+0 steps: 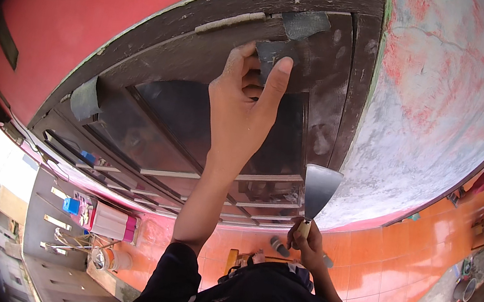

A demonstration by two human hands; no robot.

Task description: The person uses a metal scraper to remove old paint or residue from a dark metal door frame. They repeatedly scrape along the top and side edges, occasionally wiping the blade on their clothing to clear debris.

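My left hand [244,99] reaches up to the top of a dark brown wooden window frame [327,110]. Its thumb and fingers close on a dark grey flat piece [274,54], thin like a sheet or flap. Whether that piece is fixed to the wood, I cannot tell. Just above it, a similar grey piece [306,25] sits against the frame. Lower down, near my body, my right hand [308,243] grips the light handle of a putty knife [320,189]. Its wide metal blade points up, in front of the frame's right side and the wall.
Another grey flap [85,100] hangs at the frame's left. Dark glass panes [282,126] fill the window. The right wall [436,115] has patchy pink and white paint; the left wall [75,25] is red-pink. Below lie orange floor tiles [379,273], a bucket [111,259] and a pink-white container [113,221].
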